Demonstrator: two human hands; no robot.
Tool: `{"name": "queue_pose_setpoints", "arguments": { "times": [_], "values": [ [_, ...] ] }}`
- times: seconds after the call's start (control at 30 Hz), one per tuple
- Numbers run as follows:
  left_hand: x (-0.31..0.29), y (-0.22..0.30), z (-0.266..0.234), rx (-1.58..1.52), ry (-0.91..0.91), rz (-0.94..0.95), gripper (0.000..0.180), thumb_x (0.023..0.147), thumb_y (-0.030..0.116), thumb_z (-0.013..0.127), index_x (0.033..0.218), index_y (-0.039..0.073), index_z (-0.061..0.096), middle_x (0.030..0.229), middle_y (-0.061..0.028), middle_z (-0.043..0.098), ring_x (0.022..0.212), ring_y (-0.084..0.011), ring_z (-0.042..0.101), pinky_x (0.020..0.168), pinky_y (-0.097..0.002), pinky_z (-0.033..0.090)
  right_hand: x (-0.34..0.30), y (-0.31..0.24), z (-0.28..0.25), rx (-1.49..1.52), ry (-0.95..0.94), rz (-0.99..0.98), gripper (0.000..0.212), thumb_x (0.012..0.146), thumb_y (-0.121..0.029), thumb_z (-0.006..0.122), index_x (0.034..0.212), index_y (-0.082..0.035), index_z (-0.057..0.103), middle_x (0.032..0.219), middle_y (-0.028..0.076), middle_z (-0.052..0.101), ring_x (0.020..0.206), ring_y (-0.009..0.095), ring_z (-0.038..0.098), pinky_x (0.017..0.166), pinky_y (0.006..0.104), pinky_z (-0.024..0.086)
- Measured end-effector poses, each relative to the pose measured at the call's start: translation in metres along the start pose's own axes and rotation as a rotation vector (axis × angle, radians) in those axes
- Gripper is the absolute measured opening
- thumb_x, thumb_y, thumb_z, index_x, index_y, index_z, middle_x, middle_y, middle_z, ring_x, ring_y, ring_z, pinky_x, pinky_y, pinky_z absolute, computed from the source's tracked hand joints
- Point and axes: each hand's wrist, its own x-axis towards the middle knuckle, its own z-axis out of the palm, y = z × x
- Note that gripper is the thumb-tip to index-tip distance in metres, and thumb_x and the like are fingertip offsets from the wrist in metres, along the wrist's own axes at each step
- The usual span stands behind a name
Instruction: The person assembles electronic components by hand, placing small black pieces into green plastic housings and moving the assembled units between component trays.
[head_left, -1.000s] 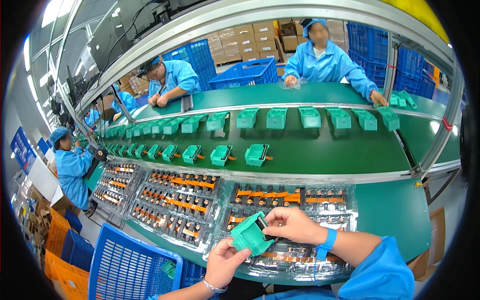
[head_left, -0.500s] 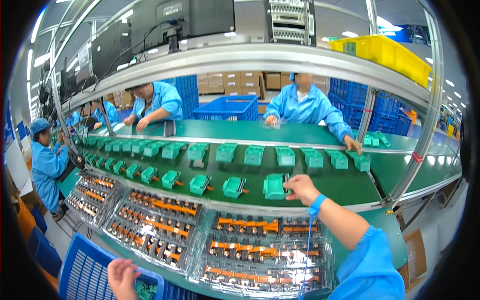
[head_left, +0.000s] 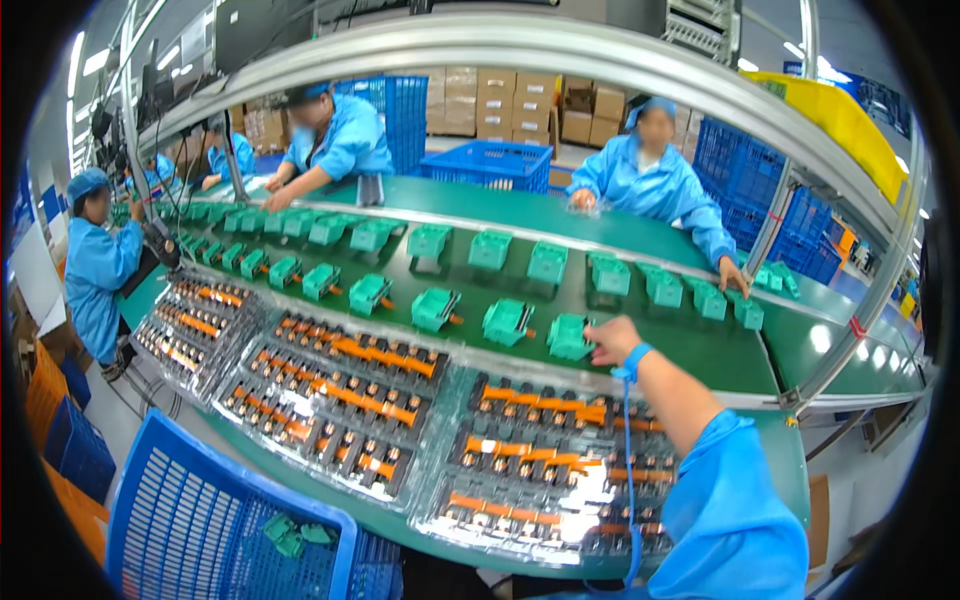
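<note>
My right hand, with a blue strap and cord at the wrist, is closed at the right edge of a small green plastic housing. That housing is at the near side of the green conveyor belt, at the right end of the near row. Beside it on the left is another green housing with a dark strip and an orange tab. More housings continue leftward in the row, and a second row of green housings runs along the far side. My left hand is out of view.
Clear plastic trays of black parts with orange strips lie along the near edge. A blue basket with green pieces stands lower left. Metal frame rails cross above. Opposite, a co-worker's hand touches the far row.
My view has shifted, and the scene sits higher and further right. My left hand has left the picture. The housing at my right hand appears smaller and lower, in line with the near row.
</note>
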Motion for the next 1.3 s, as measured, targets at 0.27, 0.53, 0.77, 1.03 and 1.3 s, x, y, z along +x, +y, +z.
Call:
{"name": "queue_pose_setpoints", "arguments": {
  "times": [0.27,0.53,0.77,1.03,1.3],
  "values": [
    [0.048,0.029,0.090,0.732,0.232,0.343,0.089,0.069,0.041,0.073,0.134,0.000,0.028,0.122,-0.0273,0.046,0.113,-0.0381,0.045,0.097,-0.0419,0.036,-0.132,-0.038,-0.011,-0.006,-0.067,-0.325,0.024,0.084,-0.015,0.059,0.103,0.001,0.055,0.089,0.006,0.057,0.075,0.013,0.056,0.059,0.0286,0.052],
    [0.051,0.068,0.180,0.718,0.248,0.025,0.089,0.067,0.056,0.067,0.132,0.005,0.036,0.132,-0.0200,0.038,0.108,-0.0398,0.047,0.087,-0.0456,0.043,-0.278,-0.031,-0.019,-0.089,-0.288,-0.233,0.015,0.087,-0.010,0.057,0.097,0.001,0.059,0.086,0.005,0.061,0.075,0.009,0.058,0.066,0.0241,0.052],
    [0.091,0.058,0.212,0.572,0.742,0.111,0.096,0.061,0.051,0.073,0.131,0.003,0.030,0.128,-0.0214,0.039,0.108,-0.0392,0.045,0.083,-0.0463,0.042,-0.295,-0.010,0.003,-0.144,-0.336,-0.191,0.015,0.087,-0.008,0.057,0.098,0.002,0.060,0.089,0.006,0.063,0.077,0.009,0.059,0.069,0.0228,0.050],
    [0.171,0.041,0.185,0.109,0.657,0.253,0.100,0.053,0.010,0.081,0.136,0.002,0.026,0.132,-0.0205,0.037,0.122,-0.0383,0.034,0.103,-0.0468,0.027,-0.297,-0.012,0.020,-0.111,-0.361,-0.154,0.016,0.087,-0.009,0.057,0.098,0.003,0.060,0.089,0.007,0.063,0.076,0.010,0.059,0.068,0.0236,0.052],
    [0.198,0.052,0.171,-0.043,0.758,0.399,0.075,0.064,0.013,0.074,0.128,0.002,0.037,0.122,-0.0201,0.046,0.112,-0.0362,0.043,0.097,-0.0397,0.034,-0.294,-0.007,0.003,-0.108,-0.257,-0.156,0.014,0.087,-0.008,0.056,0.096,0.002,0.059,0.084,0.006,0.062,0.072,0.010,0.060,0.066,0.0235,0.052]
  ]
}}
